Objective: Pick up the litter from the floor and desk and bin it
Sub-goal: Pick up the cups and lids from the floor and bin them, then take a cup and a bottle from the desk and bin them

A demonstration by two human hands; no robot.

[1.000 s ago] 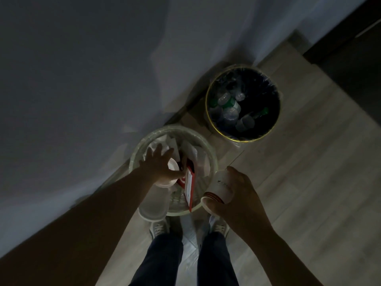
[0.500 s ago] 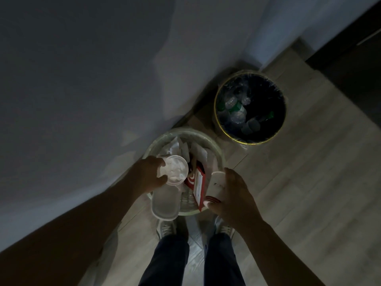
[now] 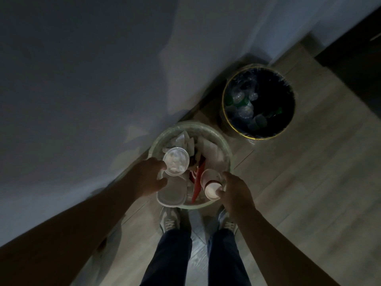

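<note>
Wood floor (image 3: 299, 182), dim room, grey wall (image 3: 82, 79) filling the upper left. Pale bin (image 3: 191, 123) sat at frame centre, already piled with paper scraps. A white tray (image 3: 171, 196) leaned at its lower-left rim and a red carton (image 3: 198, 182) stood on edge in the middle. Dark bin (image 3: 256, 138) at upper right held plastic bottles (image 3: 245, 111). I judged the task well on: this load was at the bin, not yet let go. Desk was out of view, so what was left there I couldn't tell.

My left hand (image 3: 147, 179) reached in from lower left, fingers (image 3: 162, 165) loosely curled and touching the edge of the round clear tub (image 3: 176, 161), which was over the bin's left half. Pinched or only touched, couldn't tell. My right hand (image 3: 237, 189) came in from lower right, fingers (image 3: 221, 189) wrapped round the paper cup (image 3: 212, 191), tipped on its side over the bin's lower-right rim. My shoes (image 3: 170, 220) stood just below the bin.
</note>
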